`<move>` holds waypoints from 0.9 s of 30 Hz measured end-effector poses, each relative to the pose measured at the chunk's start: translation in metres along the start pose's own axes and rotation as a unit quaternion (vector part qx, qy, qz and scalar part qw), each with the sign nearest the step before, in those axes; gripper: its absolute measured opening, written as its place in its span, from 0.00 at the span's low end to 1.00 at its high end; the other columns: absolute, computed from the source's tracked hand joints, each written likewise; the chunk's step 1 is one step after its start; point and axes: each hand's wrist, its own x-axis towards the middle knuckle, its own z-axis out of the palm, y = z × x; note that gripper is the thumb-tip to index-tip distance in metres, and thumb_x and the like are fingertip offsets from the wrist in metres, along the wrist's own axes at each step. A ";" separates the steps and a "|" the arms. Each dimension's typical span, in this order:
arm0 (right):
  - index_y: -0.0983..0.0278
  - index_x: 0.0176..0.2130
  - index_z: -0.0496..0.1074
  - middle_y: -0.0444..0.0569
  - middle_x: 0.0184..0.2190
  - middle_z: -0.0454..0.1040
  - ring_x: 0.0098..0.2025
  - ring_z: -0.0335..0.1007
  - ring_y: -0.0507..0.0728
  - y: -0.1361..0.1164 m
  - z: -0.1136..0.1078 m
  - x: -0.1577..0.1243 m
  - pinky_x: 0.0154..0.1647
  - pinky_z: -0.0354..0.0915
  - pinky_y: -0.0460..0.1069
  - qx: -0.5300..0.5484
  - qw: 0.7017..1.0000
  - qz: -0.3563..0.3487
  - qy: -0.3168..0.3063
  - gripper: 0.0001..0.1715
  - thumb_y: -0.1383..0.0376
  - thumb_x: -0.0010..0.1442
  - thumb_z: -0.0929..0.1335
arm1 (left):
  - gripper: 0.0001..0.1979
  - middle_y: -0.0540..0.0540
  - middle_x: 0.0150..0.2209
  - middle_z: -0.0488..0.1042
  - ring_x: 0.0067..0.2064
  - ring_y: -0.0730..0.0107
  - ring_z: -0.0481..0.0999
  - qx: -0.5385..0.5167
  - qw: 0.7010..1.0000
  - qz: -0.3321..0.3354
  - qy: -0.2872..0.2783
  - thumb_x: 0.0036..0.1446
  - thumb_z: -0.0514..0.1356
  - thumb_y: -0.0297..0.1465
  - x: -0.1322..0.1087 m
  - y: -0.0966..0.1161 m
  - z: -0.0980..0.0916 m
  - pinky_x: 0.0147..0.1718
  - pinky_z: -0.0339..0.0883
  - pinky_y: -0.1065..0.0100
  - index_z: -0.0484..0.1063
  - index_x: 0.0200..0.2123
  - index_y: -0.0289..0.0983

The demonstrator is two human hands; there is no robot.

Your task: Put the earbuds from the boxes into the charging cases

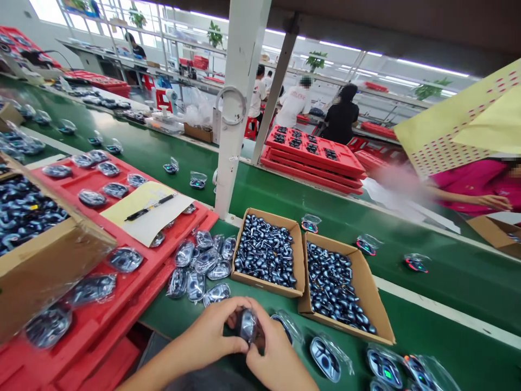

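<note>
Both hands meet at the bottom centre around a dark, glossy rounded case (247,325) in clear film. My left hand (217,332) grips its left side, thumb below. My right hand (271,347) holds its right side with bent fingers. Just behind them lies a pile of film-wrapped cases (205,260). Beyond stand two cardboard boxes full of small dark earbud-like pieces, the left box (266,286) and the right box (376,288). To the right of my hands, an open case (324,358) with loose film lies on the green surface.
Red trays (183,244) with wrapped cases, a yellow sheet (142,217) and a pen (150,207) are at left, beside a large carton (52,271). A white post (240,108) rises behind. Lit cases (366,245) lie on the green belt (277,190). People work beyond.
</note>
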 end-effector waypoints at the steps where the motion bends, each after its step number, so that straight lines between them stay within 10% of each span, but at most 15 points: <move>1: 0.62 0.55 0.57 0.50 0.40 0.72 0.36 0.68 0.54 0.000 -0.001 0.000 0.38 0.65 0.47 -0.001 1.000 -0.001 -0.003 0.40 0.77 0.41 0.59 | 0.28 0.50 0.40 0.70 0.38 0.70 0.67 0.002 1.000 0.002 0.000 0.40 0.59 0.21 0.001 -0.001 0.000 0.39 0.62 0.69 0.62 0.47 0.41; 11: 0.64 0.33 0.66 0.44 0.22 0.70 0.25 0.67 0.53 0.013 -0.005 0.012 0.26 0.59 0.45 -0.133 0.981 0.029 0.137 0.15 0.73 0.51 0.55 | 0.26 0.49 0.41 0.70 0.40 0.70 0.69 0.029 0.994 0.078 -0.075 0.40 0.55 0.19 0.006 0.012 -0.006 0.40 0.64 0.69 0.61 0.46 0.40; 17: 0.64 0.29 0.70 0.50 0.24 0.73 0.30 0.66 0.58 0.012 -0.007 0.025 0.30 0.56 0.49 -0.398 0.908 0.009 0.132 0.10 0.73 0.50 0.61 | 0.16 0.40 0.47 0.69 0.49 0.59 0.65 0.438 0.891 0.038 0.118 0.55 0.50 0.28 0.062 0.032 -0.070 0.49 0.55 0.58 0.62 0.47 0.36; 23: 0.65 0.43 0.70 0.54 0.36 0.73 0.38 0.64 0.63 0.005 -0.023 0.019 0.37 0.58 0.54 -0.391 0.910 0.012 0.140 0.18 0.64 0.50 0.66 | 0.25 0.42 0.33 0.76 0.34 0.55 0.73 0.512 0.854 -0.080 -0.047 0.28 0.68 0.30 0.145 0.026 -0.095 0.34 0.64 0.63 0.71 0.36 0.36; 27: 0.64 0.41 0.69 0.52 0.38 0.72 0.37 0.64 0.60 -0.003 -0.023 0.006 0.37 0.59 0.54 -0.336 0.926 -0.033 0.172 0.14 0.66 0.53 0.63 | 0.19 0.45 0.29 0.75 0.34 0.57 0.73 0.510 0.855 -0.068 -0.068 0.24 0.68 0.32 0.156 0.027 -0.100 0.36 0.63 0.62 0.71 0.27 0.37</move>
